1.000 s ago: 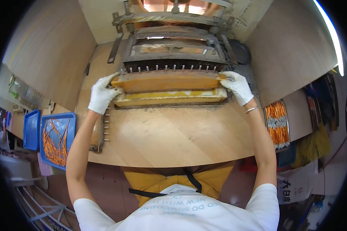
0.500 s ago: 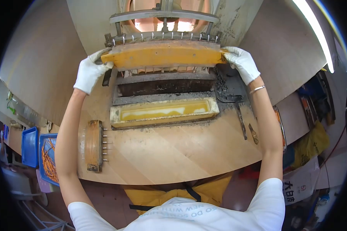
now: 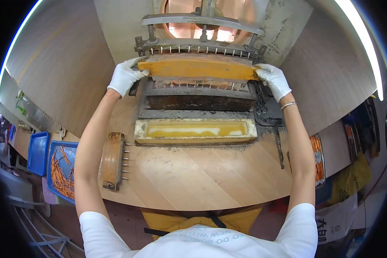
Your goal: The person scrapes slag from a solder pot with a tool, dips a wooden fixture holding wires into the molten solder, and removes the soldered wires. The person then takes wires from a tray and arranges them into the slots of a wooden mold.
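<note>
My left hand (image 3: 128, 75), in a white glove, grips the left end of a long yellowish wooden bar (image 3: 198, 69). At the bar's right end my gloved right hand (image 3: 274, 81) is closed on it as well. Thin metal pins (image 3: 202, 84) show in a row below the bar, in front of a glowing opening (image 3: 193, 31). Just beneath them lies a dark, crusted metal block (image 3: 202, 102). Nearer to me stands a long trough (image 3: 195, 139) holding yellow and whitish material.
A smaller wooden block with pins (image 3: 113, 161) lies at the table's left. A metal frame (image 3: 202, 19) with a row of white-tipped pegs stands behind the bar. Blue trays (image 3: 56, 180) with orange sticks are at left; a dark rod (image 3: 279, 148) lies at right.
The view has shifted, so the bench appears further right and lower. The bar looks slightly farther from me and more level, with both hands still on its ends.
</note>
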`<state>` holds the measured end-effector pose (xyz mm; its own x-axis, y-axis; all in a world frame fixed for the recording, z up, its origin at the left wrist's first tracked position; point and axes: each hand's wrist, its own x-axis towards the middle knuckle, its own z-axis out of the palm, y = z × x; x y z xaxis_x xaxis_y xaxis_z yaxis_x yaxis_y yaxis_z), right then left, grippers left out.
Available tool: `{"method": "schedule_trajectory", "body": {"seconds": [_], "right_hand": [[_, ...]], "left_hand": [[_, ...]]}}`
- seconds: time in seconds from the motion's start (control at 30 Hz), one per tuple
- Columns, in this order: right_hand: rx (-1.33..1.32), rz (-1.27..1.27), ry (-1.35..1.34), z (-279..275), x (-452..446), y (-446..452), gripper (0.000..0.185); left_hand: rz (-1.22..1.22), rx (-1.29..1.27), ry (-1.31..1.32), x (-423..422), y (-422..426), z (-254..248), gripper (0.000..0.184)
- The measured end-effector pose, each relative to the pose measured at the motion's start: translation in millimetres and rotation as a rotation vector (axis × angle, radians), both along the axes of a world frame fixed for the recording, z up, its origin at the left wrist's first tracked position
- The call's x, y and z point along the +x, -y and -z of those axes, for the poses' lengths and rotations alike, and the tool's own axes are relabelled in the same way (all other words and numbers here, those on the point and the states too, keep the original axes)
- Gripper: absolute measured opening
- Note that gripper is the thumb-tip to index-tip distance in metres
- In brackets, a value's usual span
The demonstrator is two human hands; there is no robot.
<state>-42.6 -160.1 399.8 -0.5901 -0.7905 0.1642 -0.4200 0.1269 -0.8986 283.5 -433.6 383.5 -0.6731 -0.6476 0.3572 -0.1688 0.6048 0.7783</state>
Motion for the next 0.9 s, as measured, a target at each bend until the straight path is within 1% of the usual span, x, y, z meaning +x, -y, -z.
{"method": "schedule_trajectory", "body": {"seconds": [0.07,0.17,0.27,0.37,0.47,0.7,0.77,0.9], "right_hand": [[0.019,0.019,-0.032,0.6,1.3,0.6,0.026],[0.0,0.015,-0.009,2.7,0.0,0.2,0.027],[0.028,0.03,-0.02,1.9,0.4,-1.7,0.027],[0.018,0.029,-0.01,3.1,-0.8,-3.5,0.028],[-0.006,0.023,0.004,4.8,-1.6,-4.3,0.029],[-0.012,0.006,0.012,6.1,-3.3,-5.6,0.029],[-0.004,0.016,0.002,4.8,-0.9,-5.9,0.029],[-0.02,0.011,0.0,4.8,-0.1,-7.4,0.03]], "left_hand": [[0.005,0.0,-0.013,-0.6,0.9,1.6,0.046],[0.003,0.007,-0.018,-1.1,0.7,2.3,0.046],[-0.018,0.008,0.018,-1.5,-3.2,0.5,0.047],[-0.031,-0.026,0.026,-3.8,-6.3,0.2,0.042],[-0.038,-0.021,0.028,-3.9,-2.3,3.0,0.047],[-0.038,-0.105,0.015,-5.1,-6.3,1.2,0.043],[-0.085,-0.182,0.047,-4.4,-8.2,-1.2,0.043],[-0.073,-0.202,0.036,-3.9,-1.2,4.7,0.043]]}}
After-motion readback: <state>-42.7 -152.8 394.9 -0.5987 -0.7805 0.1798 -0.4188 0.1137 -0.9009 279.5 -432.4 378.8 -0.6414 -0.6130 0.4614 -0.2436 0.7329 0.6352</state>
